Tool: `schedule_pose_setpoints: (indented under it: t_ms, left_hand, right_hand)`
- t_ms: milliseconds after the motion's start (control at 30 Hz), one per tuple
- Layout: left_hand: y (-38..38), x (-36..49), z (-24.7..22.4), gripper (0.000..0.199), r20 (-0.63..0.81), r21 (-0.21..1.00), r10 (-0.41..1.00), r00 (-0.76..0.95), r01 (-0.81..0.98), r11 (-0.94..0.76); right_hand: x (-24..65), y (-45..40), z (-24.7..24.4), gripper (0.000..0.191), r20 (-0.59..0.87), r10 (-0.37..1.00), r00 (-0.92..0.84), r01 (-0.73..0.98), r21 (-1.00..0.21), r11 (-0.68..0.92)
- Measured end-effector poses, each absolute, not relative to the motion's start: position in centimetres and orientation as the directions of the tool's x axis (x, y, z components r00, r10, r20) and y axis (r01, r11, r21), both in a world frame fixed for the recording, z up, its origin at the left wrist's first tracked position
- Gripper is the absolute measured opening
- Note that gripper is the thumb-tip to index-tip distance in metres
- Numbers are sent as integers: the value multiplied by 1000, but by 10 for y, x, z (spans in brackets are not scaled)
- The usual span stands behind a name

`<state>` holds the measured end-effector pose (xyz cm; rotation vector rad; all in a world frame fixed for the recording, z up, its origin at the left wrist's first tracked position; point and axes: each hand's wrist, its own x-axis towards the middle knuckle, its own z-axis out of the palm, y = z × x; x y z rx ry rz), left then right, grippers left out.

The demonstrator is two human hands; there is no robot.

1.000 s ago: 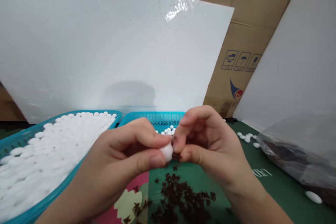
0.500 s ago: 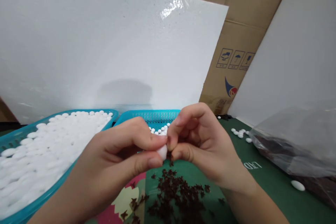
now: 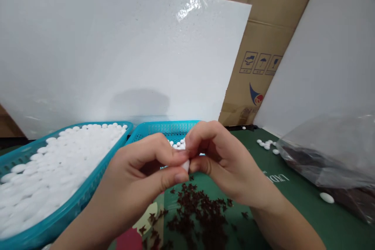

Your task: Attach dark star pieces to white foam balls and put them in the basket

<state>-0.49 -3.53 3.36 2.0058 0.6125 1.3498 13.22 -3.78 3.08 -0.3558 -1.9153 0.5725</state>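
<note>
Between thumb and index finger, my left hand [image 3: 146,168] pinches a small white oval piece [image 3: 186,165]. My right hand [image 3: 219,160] is closed in a pinch against the same piece's right side; whatever its fingertips grip is hidden. Below both hands, a pile of small dark brown star-shaped pieces [image 3: 202,215] lies on the green mat [image 3: 295,207]. To the left, a blue basket [image 3: 98,181] is full of white oval pieces [image 3: 70,164]. A second blue basket [image 3: 166,127], partly covered by my hands, holds more of them.
A clear plastic bag [image 3: 331,156] with dark brown contents lies at the right. Loose white pieces [image 3: 267,144] and a single one [image 3: 326,197] are near it. A white board [image 3: 125,47] and a cardboard box [image 3: 263,35] stand behind.
My hands have closed in on each other around the white piece, with the right fingertips now against it. The view has shifted slightly.
</note>
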Motion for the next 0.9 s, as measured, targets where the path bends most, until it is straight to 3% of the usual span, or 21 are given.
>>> schedule_pose_setpoints:
  t_ms: [333, 533, 733, 900]
  left_hand:
    - [-29, -4, 30, 17, 629, 764, 686, 366, -132, -631]
    - [-29, -12, 34, 21, 658, 724, 652, 375, -79, -685]
    - [-34, -17, 42, 25, 719, 636, 573, 394, -38, -771]
    - [-35, -12, 41, 29, 726, 652, 593, 348, -74, -754]
  right_hand:
    - [131, -35, 31, 17, 801, 480, -357, 102, -478, 873]
    - [129, -40, 28, 22, 854, 349, -385, 372, -203, 906]
    - [122, -37, 26, 13, 966, 213, -145, 260, -170, 951]
    - [121, -37, 26, 9, 984, 130, -119, 237, -99, 966]
